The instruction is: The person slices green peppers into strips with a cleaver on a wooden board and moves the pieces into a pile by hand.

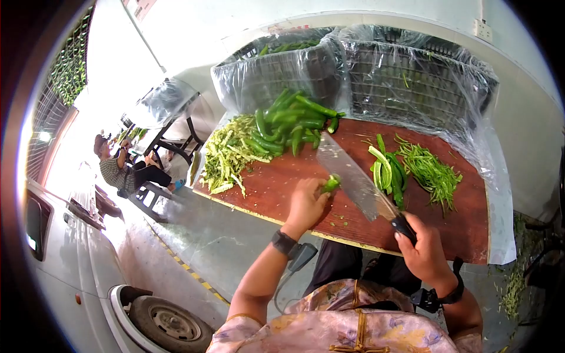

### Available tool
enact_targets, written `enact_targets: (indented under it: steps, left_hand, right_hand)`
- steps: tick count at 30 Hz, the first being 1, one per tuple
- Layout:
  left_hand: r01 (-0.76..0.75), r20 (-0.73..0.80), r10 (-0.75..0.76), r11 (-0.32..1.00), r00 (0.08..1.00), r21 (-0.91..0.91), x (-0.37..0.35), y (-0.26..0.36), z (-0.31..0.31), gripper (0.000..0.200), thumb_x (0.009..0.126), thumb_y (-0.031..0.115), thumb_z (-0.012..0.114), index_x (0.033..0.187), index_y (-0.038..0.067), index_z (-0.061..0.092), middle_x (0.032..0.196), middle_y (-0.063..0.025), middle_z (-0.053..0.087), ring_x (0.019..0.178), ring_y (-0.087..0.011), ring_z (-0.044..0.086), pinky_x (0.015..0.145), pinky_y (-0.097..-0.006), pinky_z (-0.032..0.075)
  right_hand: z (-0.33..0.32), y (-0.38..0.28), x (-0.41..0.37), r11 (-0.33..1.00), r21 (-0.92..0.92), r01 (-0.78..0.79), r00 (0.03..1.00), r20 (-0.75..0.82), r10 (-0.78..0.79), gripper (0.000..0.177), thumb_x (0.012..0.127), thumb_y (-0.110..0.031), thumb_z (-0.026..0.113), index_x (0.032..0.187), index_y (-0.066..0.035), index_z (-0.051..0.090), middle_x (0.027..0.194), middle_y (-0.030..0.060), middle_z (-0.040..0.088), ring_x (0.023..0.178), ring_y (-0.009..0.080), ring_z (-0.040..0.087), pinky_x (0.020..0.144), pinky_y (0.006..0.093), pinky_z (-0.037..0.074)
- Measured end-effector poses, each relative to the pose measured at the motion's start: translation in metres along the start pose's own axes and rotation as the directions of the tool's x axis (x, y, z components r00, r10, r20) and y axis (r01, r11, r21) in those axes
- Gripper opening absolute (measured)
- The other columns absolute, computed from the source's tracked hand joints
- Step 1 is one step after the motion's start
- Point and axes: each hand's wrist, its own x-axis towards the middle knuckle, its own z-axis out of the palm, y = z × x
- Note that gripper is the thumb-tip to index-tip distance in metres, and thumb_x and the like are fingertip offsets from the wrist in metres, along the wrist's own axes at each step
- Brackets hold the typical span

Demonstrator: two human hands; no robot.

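Observation:
My right hand (425, 250) is wrapped round the black handle of a cleaver (348, 175), its wide blade slanting up and left over the table. Close to the blade's left side, my left hand (307, 205) grips a green pepper (333, 183); one end pokes out past the fingers and the rest is hidden by them. Whole green peppers (291, 120) lie heaped beyond my left hand. Right of the blade are halved peppers (386, 170) and a pile of thin green pepper strips (428, 170).
Pale shredded scraps (234, 154) cover the left side of the red-brown table (276, 197). Two plastic-lined crates (418, 79) stand along its back edge. Farther left, another person (120, 167) sits on a stool, and a white vehicle (76, 259) is parked nearby.

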Motion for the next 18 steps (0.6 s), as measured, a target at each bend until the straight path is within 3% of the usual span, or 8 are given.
enact_targets:
  steps: [1,3,4,5,8,14,16,18]
  left_hand:
    - [-0.115,0.007,0.115,0.980,0.993,0.163,0.000,0.001,-0.002,0.024,0.076,0.008,0.072,0.099,0.004,0.066,0.089,-0.0139,0.064,0.087,-0.0344,0.061,0.079,-0.0426,0.049]
    - [-0.159,0.050,0.153,0.974,0.987,0.161,-0.007,0.000,-0.002,0.024,0.076,0.008,0.071,0.099,0.004,0.066,0.090,-0.0140,0.064,0.091,-0.0357,0.060,0.083,-0.0438,0.049]
    - [-0.206,0.089,0.194,0.964,0.977,0.165,-0.009,0.000,-0.001,0.025,0.076,0.009,0.071,0.100,0.004,0.066,0.092,-0.0141,0.064,0.096,-0.0370,0.059,0.087,-0.0450,0.049]
    - [-0.203,0.089,0.190,0.966,0.978,0.162,-0.011,0.000,0.000,0.025,0.076,0.009,0.071,0.100,0.004,0.066,0.092,-0.0141,0.064,0.096,-0.0370,0.059,0.087,-0.0450,0.049]
    - [-0.268,0.108,0.250,0.937,0.962,0.226,-0.018,-0.001,0.003,0.022,0.077,0.008,0.069,0.099,0.004,0.066,0.092,-0.0147,0.064,0.098,-0.0365,0.059,0.088,-0.0455,0.049]
    - [-0.329,0.180,0.279,0.862,0.943,0.386,-0.042,0.005,0.010,0.045,0.082,0.013,0.066,0.126,0.004,0.058,0.123,-0.0176,0.060,0.114,-0.0367,0.054,0.095,-0.0467,0.043]
    - [-0.321,0.226,0.247,0.862,0.942,0.393,-0.051,0.010,0.008,0.055,0.089,0.021,0.062,0.140,0.004,0.047,0.144,-0.0232,0.045,0.130,-0.0420,0.044,0.108,-0.0483,0.036]
    - [-0.319,0.270,0.221,0.858,0.937,0.402,-0.052,0.012,0.006,0.056,0.091,0.024,0.059,0.141,0.004,0.045,0.147,-0.0247,0.041,0.135,-0.0427,0.038,0.110,-0.0487,0.034]
  right_hand:
    - [-0.003,0.013,-0.007,1.000,-0.004,-0.005,1.000,0.001,0.005,0.032,0.090,-0.007,0.061,0.120,0.001,0.058,0.078,0.0181,0.067,0.069,0.0354,0.068,0.060,0.0369,0.051]
    - [-0.005,0.035,-0.024,0.870,0.329,-0.368,0.929,0.160,0.332,0.036,0.096,-0.010,0.056,0.131,0.001,0.051,0.070,0.0054,0.059,0.052,0.0096,0.049,0.048,0.0261,0.043]
    - [-0.002,0.041,-0.031,0.791,0.420,-0.446,0.895,0.182,0.408,0.036,0.099,-0.014,0.053,0.132,-0.001,0.050,0.069,0.0007,0.055,0.050,0.0056,0.045,0.046,0.0213,0.039]
    - [0.002,0.048,-0.037,0.790,0.416,-0.450,0.893,0.184,0.412,0.036,0.099,-0.014,0.053,0.132,-0.001,0.050,0.069,0.0007,0.055,0.050,0.0056,0.045,0.046,0.0213,0.039]
    - [0.019,0.068,-0.050,0.469,0.669,-0.576,0.781,0.282,0.557,0.034,0.099,-0.018,0.056,0.129,-0.003,0.050,0.072,0.0053,0.055,0.050,0.0076,0.047,0.044,0.0238,0.041]
    - [0.040,0.063,-0.058,0.321,0.774,-0.545,0.765,0.303,0.569,0.032,0.099,-0.018,0.056,0.126,-0.003,0.050,0.073,0.0053,0.055,0.050,0.0088,0.048,0.045,0.0249,0.041]
    - [0.046,0.062,-0.063,0.303,0.797,-0.523,0.772,0.293,0.564,0.027,0.099,-0.018,0.055,0.121,-0.003,0.052,0.072,0.0050,0.054,0.051,0.0091,0.048,0.045,0.0248,0.041]
    - [0.050,0.060,-0.071,0.295,0.802,-0.519,0.773,0.294,0.563,0.024,0.099,-0.018,0.055,0.118,-0.003,0.052,0.072,0.0049,0.054,0.051,0.0094,0.048,0.045,0.0249,0.041]
